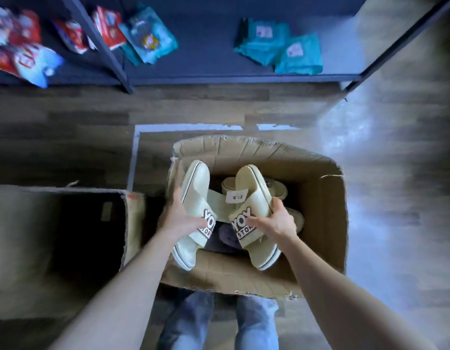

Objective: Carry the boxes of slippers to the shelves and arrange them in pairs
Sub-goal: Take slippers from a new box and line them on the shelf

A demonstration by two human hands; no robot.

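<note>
An open cardboard box (322, 198) stands on the floor in front of me. My left hand (179, 215) grips a cream slipper (194, 188) by its printed strap, held above the box's left side. My right hand (276, 221) grips a matching cream slipper (254, 183) with a white tag on its strap, over the box's middle. Both slippers point away from me. More cream slippers (279, 189) and a dark purple one (225, 239) lie inside the box beneath them. The dark shelf (213, 59) is ahead, beyond the box.
A second, dark-lined cardboard box (67, 223) stands open at my left. Teal packets (279, 46) lie on the right of the shelf; red and blue packets (29, 46) fill its left bay. A shelf post (105, 44) divides the bays. My legs are below the box.
</note>
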